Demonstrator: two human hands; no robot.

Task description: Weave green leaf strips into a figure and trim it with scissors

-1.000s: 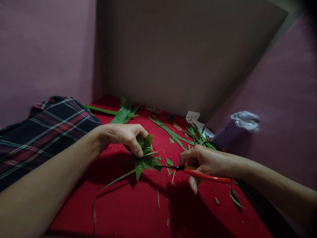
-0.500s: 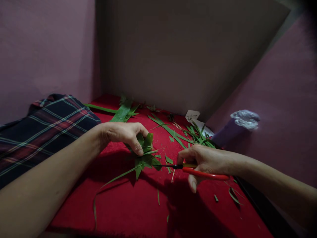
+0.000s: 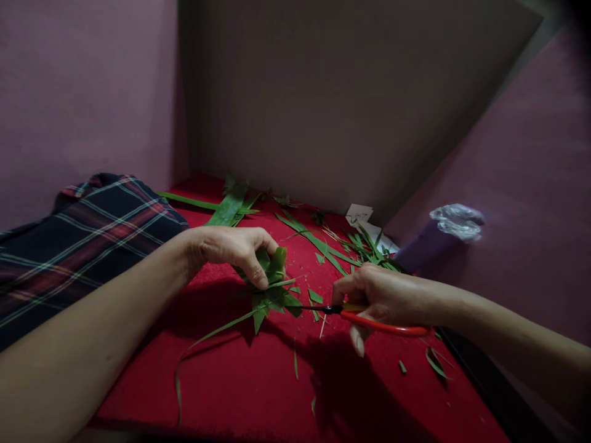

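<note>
My left hand [image 3: 240,249] is closed on a folded green leaf piece [image 3: 270,298], thumb pressed on top and the other fingers mostly hidden behind. Pointed leaf tips fan out below the thumb, and one long thin strip [image 3: 203,338] trails from it to the lower left. In my right hand [image 3: 373,295] is a pair of scissors [image 3: 385,326] with red and yellow handles, the fingers wrapped about the loops. Their dark blades point left and reach the leaf tips; the blades look nearly closed.
A red cloth [image 3: 231,394] covers the table, strewn with leaf scraps [image 3: 315,296]. Long leaf strips [image 3: 228,206] lie at the back left, a leaf pile [image 3: 369,249] beside white paper [image 3: 359,213] at the back right. Plaid fabric [image 3: 115,227] is at left, a plastic-topped purple object [image 3: 425,243] at right.
Almost nothing differs. My right hand has shifted very slightly, the scissors staying at the leaf tips; my left hand keeps its hold on the leaf piece.
</note>
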